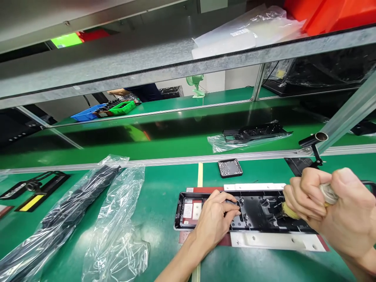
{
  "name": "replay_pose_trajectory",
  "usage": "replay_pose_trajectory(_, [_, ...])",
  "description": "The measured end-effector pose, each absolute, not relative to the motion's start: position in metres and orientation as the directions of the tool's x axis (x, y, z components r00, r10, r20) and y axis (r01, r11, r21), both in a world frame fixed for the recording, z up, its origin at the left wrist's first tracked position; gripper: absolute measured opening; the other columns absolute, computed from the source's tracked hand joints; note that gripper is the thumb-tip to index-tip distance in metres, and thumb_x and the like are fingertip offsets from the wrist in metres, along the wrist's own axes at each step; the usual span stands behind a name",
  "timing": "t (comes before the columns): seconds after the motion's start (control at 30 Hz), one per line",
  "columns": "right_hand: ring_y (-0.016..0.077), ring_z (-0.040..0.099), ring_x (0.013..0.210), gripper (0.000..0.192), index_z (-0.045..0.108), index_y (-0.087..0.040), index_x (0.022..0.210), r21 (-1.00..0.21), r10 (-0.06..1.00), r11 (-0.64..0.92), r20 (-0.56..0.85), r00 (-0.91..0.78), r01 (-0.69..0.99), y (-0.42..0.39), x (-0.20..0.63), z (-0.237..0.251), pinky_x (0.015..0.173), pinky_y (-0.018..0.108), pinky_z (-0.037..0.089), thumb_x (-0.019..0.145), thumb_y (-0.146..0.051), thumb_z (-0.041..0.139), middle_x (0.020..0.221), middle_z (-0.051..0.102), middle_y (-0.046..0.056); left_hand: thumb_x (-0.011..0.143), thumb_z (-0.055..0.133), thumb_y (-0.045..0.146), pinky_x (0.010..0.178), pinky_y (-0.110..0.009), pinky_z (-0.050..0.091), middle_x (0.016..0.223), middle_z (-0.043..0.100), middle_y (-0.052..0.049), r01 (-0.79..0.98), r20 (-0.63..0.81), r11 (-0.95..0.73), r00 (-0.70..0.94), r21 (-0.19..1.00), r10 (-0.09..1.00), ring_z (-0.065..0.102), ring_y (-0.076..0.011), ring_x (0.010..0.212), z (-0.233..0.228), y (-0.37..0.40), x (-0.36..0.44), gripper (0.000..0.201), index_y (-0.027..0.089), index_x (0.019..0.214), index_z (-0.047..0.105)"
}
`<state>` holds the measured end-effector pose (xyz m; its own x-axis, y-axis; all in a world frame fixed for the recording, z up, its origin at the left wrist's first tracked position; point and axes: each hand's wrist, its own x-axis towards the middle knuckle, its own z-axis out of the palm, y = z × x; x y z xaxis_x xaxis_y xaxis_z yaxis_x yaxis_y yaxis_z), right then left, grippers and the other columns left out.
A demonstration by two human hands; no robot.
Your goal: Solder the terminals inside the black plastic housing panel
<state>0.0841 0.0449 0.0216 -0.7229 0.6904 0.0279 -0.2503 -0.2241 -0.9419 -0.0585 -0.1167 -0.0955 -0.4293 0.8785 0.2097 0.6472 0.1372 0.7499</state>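
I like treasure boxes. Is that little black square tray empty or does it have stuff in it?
Not empty. The small black tray holds scattered tiny shiny specks, too small to identify.

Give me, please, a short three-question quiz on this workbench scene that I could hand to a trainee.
1. True or false: the left hand rests on the long black housing.
2. What does the right hand grip? A) a tool with a yellowish tip, B) a plastic bag, C) the small tray.
3. Fill in: the small black tray lies on the green mat just ___ the housing, as the camera sees it.

Key
1. True; its fingers lie on the housing's inner face.
2. A; the tool points at the housing's right part.
3. Beyond; it sits near the metal rail, apart from the housing.
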Motion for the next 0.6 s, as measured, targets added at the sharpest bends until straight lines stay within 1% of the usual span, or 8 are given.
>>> replay_pose_trajectory(0.37, [0.0134, 0.029, 0.037, 0.048, 0.044, -0.022, 0.047, -0.948, 0.671, -0.203, 0.048, -0.740, -0.246, 0.0459, 0.0856, 0.0234, 0.034, 0.027, 0.029, 0.082, -0.052, 0.055, 0.039, 0.029, -0.001, 0.095, 0.067, 0.024, 0.090, -0.039, 0.051, 0.111, 0.074, 0.000, 0.652, 0.204, 0.145, -0.428, 0.744, 0.880, 0.062, -0.0211, 0.097, -0.0941, -0.1165, -0.0588, 0.014, 0.028, 0.098, 0.081])
replay_pose_trajectory(0.5, [0.0139, 0.030, 0.037, 0.044, 0.045, -0.022, 0.045, -0.949, 0.670, -0.220, 0.021, -0.742, -0.226, 0.0467, 0.0853, 0.0228, 0.033, 0.027, 0.029, 0.080, -0.048, 0.055, 0.039, 0.029, 0.000, 0.095, 0.067, 0.023, 0.091, -0.041, 0.050, 0.111, 0.074, 0.000, 0.658, 0.199, 0.153, -0.427, 0.737, 0.882, 0.062, -0.0210, 0.096, -0.0930, -0.1172, -0.0586, 0.014, 0.028, 0.097, 0.081])
replay_pose_trajectory(0.6, [0.0139, 0.030, 0.036, 0.045, 0.045, -0.022, 0.045, -0.949, 0.670, -0.220, 0.020, -0.742, -0.224, 0.0457, 0.0844, 0.0234, 0.033, 0.027, 0.029, 0.079, -0.050, 0.056, 0.038, 0.029, 0.000, 0.095, 0.067, 0.024, 0.091, -0.041, 0.050, 0.111, 0.074, 0.001, 0.659, 0.194, 0.157, -0.427, 0.735, 0.883, 0.061, -0.0208, 0.095, -0.0920, -0.1171, -0.0582, 0.014, 0.028, 0.097, 0.081])
